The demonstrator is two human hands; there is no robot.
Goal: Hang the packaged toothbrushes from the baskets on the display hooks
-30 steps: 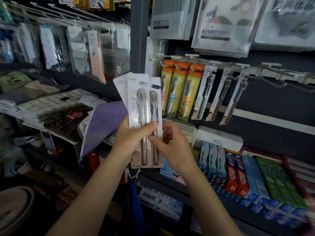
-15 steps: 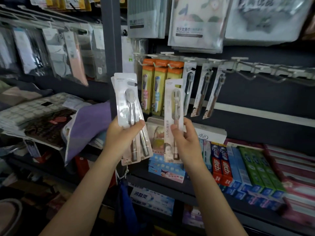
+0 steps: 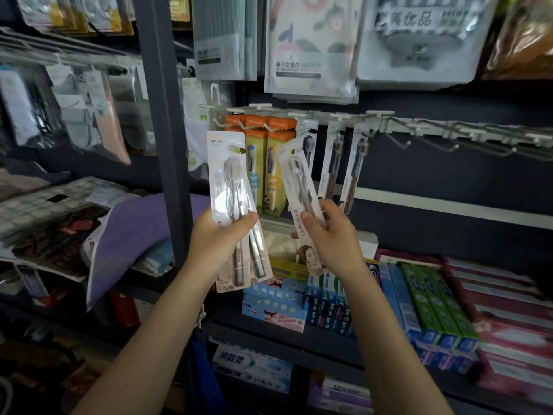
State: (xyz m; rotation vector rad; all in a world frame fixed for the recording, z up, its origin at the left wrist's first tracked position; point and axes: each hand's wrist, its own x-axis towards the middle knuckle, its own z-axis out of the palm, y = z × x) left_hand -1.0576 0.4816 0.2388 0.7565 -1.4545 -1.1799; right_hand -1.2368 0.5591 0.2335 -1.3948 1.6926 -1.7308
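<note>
My left hand (image 3: 220,239) grips a small stack of white toothbrush packs (image 3: 232,187), held upright in front of the shelf post. My right hand (image 3: 332,238) pinches a single narrow white toothbrush pack (image 3: 296,181), tilted with its top leaning left, below the hook rail. On the rail hang orange-topped toothbrush packs (image 3: 263,136) and slim dark-brush packs (image 3: 354,163). Several bare display hooks (image 3: 425,142) stick out to the right of them. No basket is in view.
A dark vertical shelf post (image 3: 163,130) stands just left of the hooks. Toothpaste boxes (image 3: 431,298) fill the shelf below. Large flat packets (image 3: 311,46) hang above the rail. Folded cloths and packets (image 3: 59,211) lie on the left shelves.
My right hand drew one pack out of the stack in my left hand and carried it right and up toward the hook rail. The left hand keeps the remaining packs.
</note>
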